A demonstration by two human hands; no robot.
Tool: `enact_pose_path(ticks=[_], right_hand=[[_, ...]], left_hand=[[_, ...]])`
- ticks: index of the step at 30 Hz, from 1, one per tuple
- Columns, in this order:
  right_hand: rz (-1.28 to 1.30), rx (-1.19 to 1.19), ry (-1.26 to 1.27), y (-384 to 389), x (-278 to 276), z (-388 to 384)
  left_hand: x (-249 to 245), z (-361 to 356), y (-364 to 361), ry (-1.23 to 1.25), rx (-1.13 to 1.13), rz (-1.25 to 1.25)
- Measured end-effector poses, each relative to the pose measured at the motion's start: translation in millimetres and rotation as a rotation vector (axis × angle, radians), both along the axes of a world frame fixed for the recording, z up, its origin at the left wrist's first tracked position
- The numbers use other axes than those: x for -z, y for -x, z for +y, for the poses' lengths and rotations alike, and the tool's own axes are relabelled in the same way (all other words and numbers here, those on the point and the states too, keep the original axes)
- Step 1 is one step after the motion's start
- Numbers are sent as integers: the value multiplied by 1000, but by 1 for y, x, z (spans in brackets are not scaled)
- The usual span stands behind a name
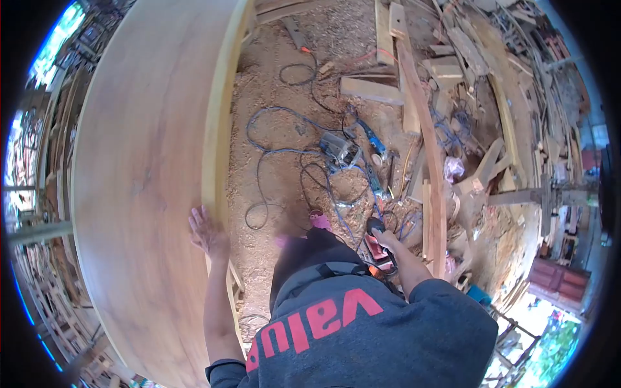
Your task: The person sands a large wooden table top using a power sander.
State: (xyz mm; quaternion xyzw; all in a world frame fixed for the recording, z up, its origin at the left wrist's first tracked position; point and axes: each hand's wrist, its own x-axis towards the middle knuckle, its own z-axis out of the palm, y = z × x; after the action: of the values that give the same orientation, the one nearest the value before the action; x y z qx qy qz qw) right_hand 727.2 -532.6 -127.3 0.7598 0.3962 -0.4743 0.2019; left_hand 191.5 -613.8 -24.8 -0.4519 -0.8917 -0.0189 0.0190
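Note:
A large smooth wooden slab (149, 149) with a pale edge runs along my left side. My left hand (210, 238) lies on its near edge, fingers stretched out and spread. Down by my right leg, my right hand (388, 240) is wrapped round a red and black power tool (376, 249), partly covered by the hand and forearm. The tool hangs low beside my body, close to the cords on the floor. My pink-covered foot (319, 220) shows just left of it.
Blue and dark cords (284, 150) loop over the shaving-strewn floor. A blue grinder-like tool (373, 140) and a grey-blue machine (339, 149) lie ahead. A long plank (424, 129) stretches along my right, with offcuts (372, 90) and piled timber (517, 97) beyond.

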Motion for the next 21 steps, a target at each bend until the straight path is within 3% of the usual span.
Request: enact_pose_path(ticks=[1,2,4,9,10,12,13,16,17,21], right_hand=[[28,-42,-4,10,-16,7],[31,-15,8,5,1,7],[-56,-189,-168,0,39,12],[26,-203,-102,14,65,55],[26,-194,-91,13,81,61],[169,-128,-303,11,126,65],[72,-205,-391,8,162,62],[-13,-376,-317,19,187,95],[-67,-317,-175,22,210,101],[-136,-398,-239,22,278,124]], left_hand=[[5,-2,1,-35,18,70],[7,-3,2,-24,45,72],[13,-3,4,-83,73,91],[10,3,-1,25,40,159],[9,5,-3,75,12,191],[9,9,-4,53,43,208],[10,10,-3,19,65,224],[19,8,3,14,105,302],[17,11,0,29,92,290],[15,9,3,42,116,222]])
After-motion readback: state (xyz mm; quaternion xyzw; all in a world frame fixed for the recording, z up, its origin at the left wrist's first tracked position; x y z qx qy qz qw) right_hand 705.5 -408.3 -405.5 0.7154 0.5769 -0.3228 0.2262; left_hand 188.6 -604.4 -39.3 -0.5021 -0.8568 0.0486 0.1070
